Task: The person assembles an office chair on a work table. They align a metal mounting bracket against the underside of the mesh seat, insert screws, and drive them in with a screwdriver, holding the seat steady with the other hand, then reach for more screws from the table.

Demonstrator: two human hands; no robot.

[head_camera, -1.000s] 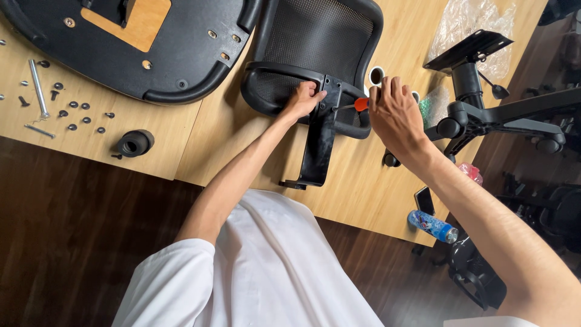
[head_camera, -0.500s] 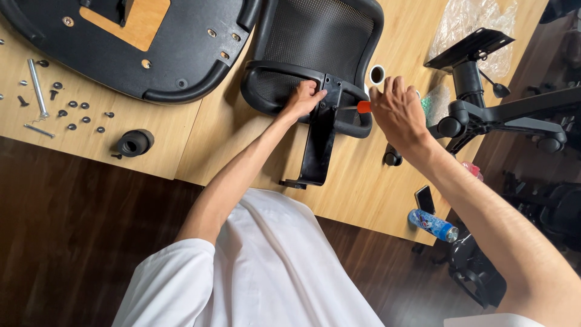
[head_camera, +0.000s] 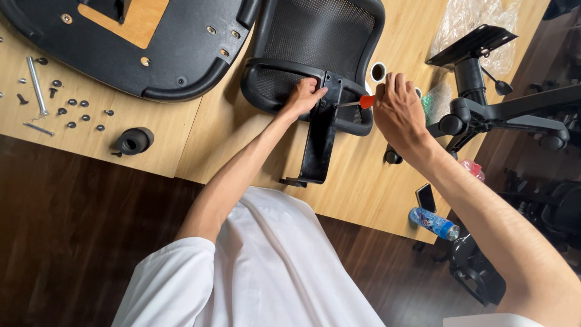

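Observation:
A black mesh chair backrest (head_camera: 321, 42) lies on the wooden table (head_camera: 363, 181), with a black bracket (head_camera: 319, 142) running from its lower edge toward me. My left hand (head_camera: 302, 97) presses on the backrest frame beside the top of the bracket. My right hand (head_camera: 396, 112) grips a screwdriver with an orange handle (head_camera: 366, 101); its metal shaft points left at the bracket's top.
A black seat base with a wooden panel (head_camera: 139, 42) lies at the upper left. Several screws and bolts (head_camera: 60, 106) and a black caster (head_camera: 133, 141) sit left. A chair star base (head_camera: 484, 112), plastic bag (head_camera: 478, 24), phone (head_camera: 426, 197) and blue bottle (head_camera: 433, 222) are right.
My right hand with the screwdriver has shifted slightly up and left, closer to the bracket's top. The left hand stays on the backrest frame.

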